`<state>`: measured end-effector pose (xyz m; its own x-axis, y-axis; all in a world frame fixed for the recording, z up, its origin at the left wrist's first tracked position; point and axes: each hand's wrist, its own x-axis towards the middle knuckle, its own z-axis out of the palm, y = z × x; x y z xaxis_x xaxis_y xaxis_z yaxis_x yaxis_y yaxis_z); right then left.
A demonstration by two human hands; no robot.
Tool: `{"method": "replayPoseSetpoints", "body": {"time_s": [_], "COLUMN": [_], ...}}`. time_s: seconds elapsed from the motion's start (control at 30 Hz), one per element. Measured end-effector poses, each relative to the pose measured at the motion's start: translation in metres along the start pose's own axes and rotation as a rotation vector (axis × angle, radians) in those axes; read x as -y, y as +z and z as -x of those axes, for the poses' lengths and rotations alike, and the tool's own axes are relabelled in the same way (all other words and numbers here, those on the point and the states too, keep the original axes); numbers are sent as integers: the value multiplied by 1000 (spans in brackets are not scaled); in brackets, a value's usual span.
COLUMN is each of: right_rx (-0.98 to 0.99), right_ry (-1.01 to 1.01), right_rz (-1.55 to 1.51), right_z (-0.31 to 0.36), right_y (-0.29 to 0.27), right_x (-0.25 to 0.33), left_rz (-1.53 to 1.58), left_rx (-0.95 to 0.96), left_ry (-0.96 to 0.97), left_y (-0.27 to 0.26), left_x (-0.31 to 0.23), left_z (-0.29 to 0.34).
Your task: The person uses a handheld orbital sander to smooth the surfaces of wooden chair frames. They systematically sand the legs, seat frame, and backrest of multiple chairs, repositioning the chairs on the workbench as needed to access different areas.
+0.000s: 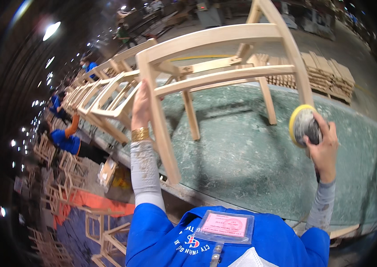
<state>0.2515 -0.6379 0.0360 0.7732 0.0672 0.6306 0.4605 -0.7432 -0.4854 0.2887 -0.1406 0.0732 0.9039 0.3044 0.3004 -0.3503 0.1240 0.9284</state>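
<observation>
A pale bare-wood chair frame (215,41) stands tilted on the green worktable (242,153), its legs and rails spread across the middle of the view. My left hand (141,109) grips its left upright from the outer side; some of the fingers are hidden behind the wood. In my right hand (324,144) is a round sander (306,127) with a yellow pad edge and a dark, dusty body. The pad faces the lower part of the right upright, at or very near it; I cannot tell whether they touch.
More chair frames (108,95) line the table to the left, where co-workers in blue (66,141) stand. Stacked wooden slats (326,73) lie beyond the table's far edge. Other frames (104,231) sit on the floor at lower left, by an orange sheet (88,202).
</observation>
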Motion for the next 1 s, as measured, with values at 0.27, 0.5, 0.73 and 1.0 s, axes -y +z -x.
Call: {"method": "replayPoseSetpoints", "body": {"time_s": [0.27,0.5,0.73,1.0], "right_rx": [267,353,344,-334], "right_ry": [-8,115,373,25], "right_rz": [-174,-86,38,-47], "right_z": [64,118,165,22], "right_y": [68,162,206,113], "right_x": [73,111,132,201], "left_rz": [275,297,261,257], "left_rx": [195,319,587,664], "left_ry": [-114,-145,-130,-119], "left_y": [-39,-57,-41,-51], "left_x": [-5,1,-9,-9], "left_z": [-12,-27,-22,-12]}}
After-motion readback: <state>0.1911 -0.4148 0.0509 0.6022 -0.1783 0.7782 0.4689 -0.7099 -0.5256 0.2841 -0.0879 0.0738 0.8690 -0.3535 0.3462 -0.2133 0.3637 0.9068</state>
